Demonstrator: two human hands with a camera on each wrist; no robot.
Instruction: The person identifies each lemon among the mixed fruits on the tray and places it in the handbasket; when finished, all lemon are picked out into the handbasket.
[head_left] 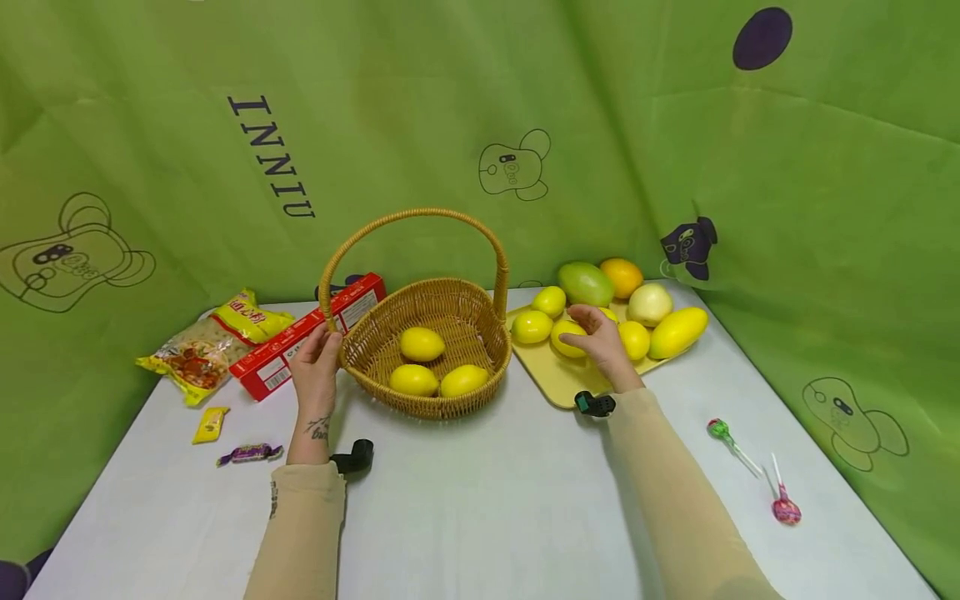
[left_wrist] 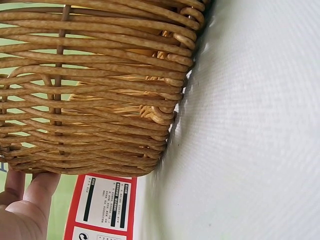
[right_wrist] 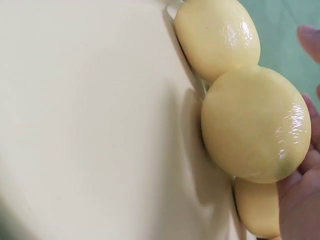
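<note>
- The left hand [head_left: 317,367] is gripping the rim of the wicker basket [head_left: 450,310] at the basket's nine o'clock, fingers curled on the weave.
- The right hand [head_left: 600,342] is lying over a lemon [head_left: 564,337] on the yellow tray [head_left: 555,383], fingers curving around it.
- Three lemons [head_left: 422,343] are lying inside the basket, at the table's centre.
- More lemons, a green mango [head_left: 586,284] and an orange [head_left: 622,276] are crowding the tray, at the basket's three o'clock.
- A red box [head_left: 300,340] and a snack bag [head_left: 202,350] are lying at the basket's nine o'clock.
- Two lollipops [head_left: 783,507] are lying at the tray's five o'clock.
</note>
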